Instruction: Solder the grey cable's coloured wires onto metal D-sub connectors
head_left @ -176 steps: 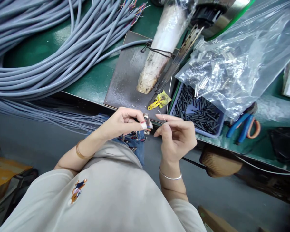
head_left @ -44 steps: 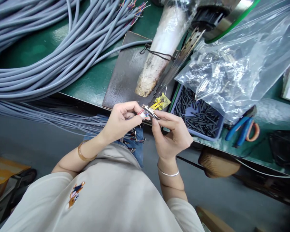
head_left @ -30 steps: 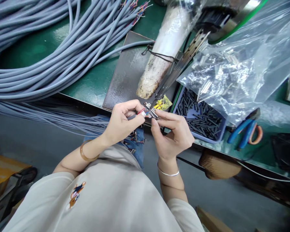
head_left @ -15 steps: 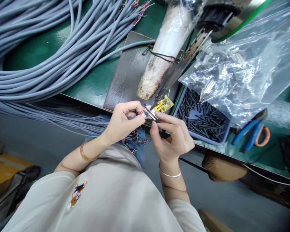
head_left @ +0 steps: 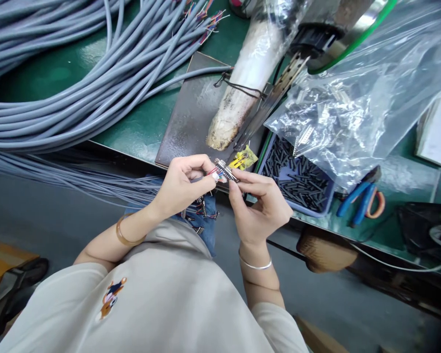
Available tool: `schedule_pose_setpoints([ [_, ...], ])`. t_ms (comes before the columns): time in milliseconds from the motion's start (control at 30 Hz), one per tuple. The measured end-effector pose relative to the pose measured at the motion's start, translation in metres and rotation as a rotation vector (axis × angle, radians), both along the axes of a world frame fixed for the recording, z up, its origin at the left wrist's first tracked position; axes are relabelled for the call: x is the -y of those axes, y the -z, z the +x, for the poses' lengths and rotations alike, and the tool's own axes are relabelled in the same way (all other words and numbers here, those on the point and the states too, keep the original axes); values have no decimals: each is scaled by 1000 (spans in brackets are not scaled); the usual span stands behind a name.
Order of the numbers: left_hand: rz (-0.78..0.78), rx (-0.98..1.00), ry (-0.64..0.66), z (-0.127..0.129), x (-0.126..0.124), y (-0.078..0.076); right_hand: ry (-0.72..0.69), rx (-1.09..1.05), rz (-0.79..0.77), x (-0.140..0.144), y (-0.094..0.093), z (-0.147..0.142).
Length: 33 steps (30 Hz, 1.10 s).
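Between my two hands, just off the bench edge, is a small metal multi-pin connector [head_left: 225, 169] with thin coloured wires [head_left: 213, 172] at its left side. My left hand [head_left: 185, 184] pinches the wires between thumb and forefinger. The thumb and fingertips of my right hand [head_left: 259, 201] grip the connector's right end. Behind it, a yellow piece [head_left: 244, 159] lies on the dark plate [head_left: 185, 115]. Several wired connectors [head_left: 202, 208] rest on my lap below. Exactly where the wires meet the connector is too small to make out.
Grey cables [head_left: 95, 93] cover the bench's left side. A soiled, wrapped white cylinder [head_left: 238, 93] points toward my hands, beside a slotted metal strip [head_left: 275, 98]. At right are a blue bin [head_left: 329, 198] of black tubes, a clear bag [head_left: 338, 113] of connectors and blue-handled pliers [head_left: 356, 201].
The connector has tilted in my fingers, showing more of its metal shell. Both hands keep their pinch. The whole view has shifted slightly, revealing more of the bench at right.
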<state>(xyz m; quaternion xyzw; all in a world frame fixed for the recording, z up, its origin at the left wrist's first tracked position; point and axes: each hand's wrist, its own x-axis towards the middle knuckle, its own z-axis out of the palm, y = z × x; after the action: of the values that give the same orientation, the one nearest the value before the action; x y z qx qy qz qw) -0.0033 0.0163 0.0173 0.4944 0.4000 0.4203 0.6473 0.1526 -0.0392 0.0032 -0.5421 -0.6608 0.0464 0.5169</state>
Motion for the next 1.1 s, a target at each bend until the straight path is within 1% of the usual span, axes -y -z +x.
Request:
schedule_pose_setpoints([
  [233,47,-46,-19,2,-4,2,-6,11,0,-6,2,1],
  [433,58,-49,-21,2,-7,1,-13,-30,-15,-9,3,2],
  [700,79,-71,-29,4,-7,2,-25,-19,-19,-9,4,4],
  [900,94,-49,-29,4,-6,-3,0,25,5,-10,-1,3],
  [1000,76,-55,-36,4,-6,-6,9,51,13,-8,-5,1],
  [1100,48,-75,-35,4,-7,-6,18,74,24,-6,-4,0],
])
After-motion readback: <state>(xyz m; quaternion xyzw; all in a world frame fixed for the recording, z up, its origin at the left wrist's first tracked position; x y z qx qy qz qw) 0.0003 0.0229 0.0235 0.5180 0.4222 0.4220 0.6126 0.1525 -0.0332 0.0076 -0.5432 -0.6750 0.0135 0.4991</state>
